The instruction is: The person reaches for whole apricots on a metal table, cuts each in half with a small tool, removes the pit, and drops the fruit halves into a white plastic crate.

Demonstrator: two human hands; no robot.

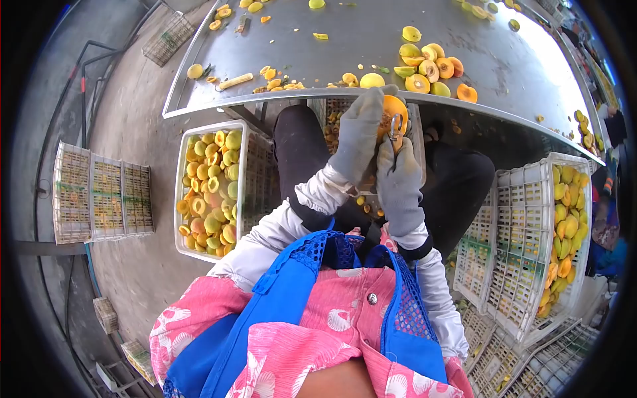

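My left hand [358,136], in a grey glove, is closed around a halved yellow peach [395,106] with its cut face showing. In my gloved right hand [401,182] is a pitting knife [396,127], its looped metal end against the peach's flesh. Both hands are just off the near edge of the metal table [318,60], above my lap. On the table near them lie a pile of cut peaches [428,66] and a whole yellow peach [372,80]. The glove hides most of the knife's handle.
A white crate of peach halves [242,142] stands left of my legs. Stacked crates [511,245] rise on the right, the top one holding peaches. Below the table edge is another crate [332,123], partly hidden. A pale wooden-looking stick [236,81] and scraps lie on the table.
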